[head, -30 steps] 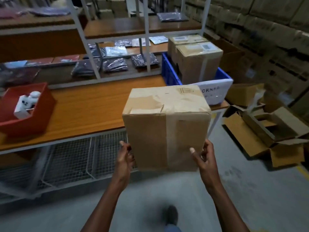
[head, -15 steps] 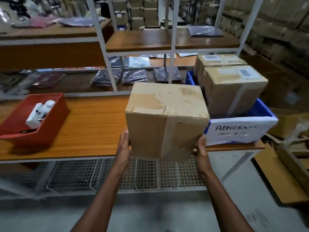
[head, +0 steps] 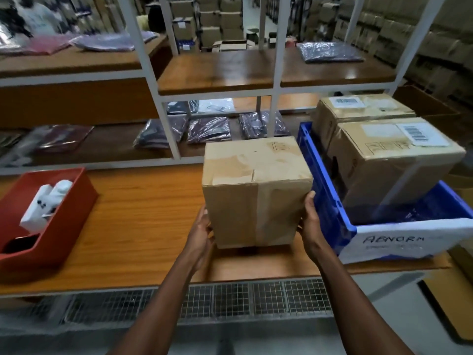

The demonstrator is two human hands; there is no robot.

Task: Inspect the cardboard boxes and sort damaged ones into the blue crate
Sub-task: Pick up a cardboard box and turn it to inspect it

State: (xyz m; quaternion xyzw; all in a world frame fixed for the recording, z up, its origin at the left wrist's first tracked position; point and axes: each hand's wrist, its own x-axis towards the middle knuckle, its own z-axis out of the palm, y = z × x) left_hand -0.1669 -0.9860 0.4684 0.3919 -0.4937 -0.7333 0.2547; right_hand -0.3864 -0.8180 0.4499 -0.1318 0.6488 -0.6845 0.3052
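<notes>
While both hands hold it from the sides, the taped cardboard box (head: pixel 256 190) stands upright over the front part of the wooden workbench (head: pixel 143 221), just beside the left wall of the blue crate (head: pixel 330 208). If its bottom touches the bench or is a little above it, I cannot tell. The left hand (head: pixel 202 237) grasps the lower left edge with the fingers curled around the corner. The right hand (head: pixel 311 224) grips the lower right side, thumb up along the front edge. Both forearms reach forward from the bottom of the view.

Inside the blue crate stand two other cardboard boxes (head: pixel 394 160), each with a barcode label on top. A white paper sign (head: pixel 409 239) with handwritten letters "ABNORM" hangs on the front of the crate. At the left end of the bench is a red bin (head: pixel 64 226) with white items (head: pixel 46 203) inside. Behind the bench a white metal shelf frame (head: pixel 146 73) carries wooden shelves with garments in plastic bags (head: pixel 208 129). Far behind, many stacked cartons (head: pixel 220 19) fill the warehouse.
</notes>
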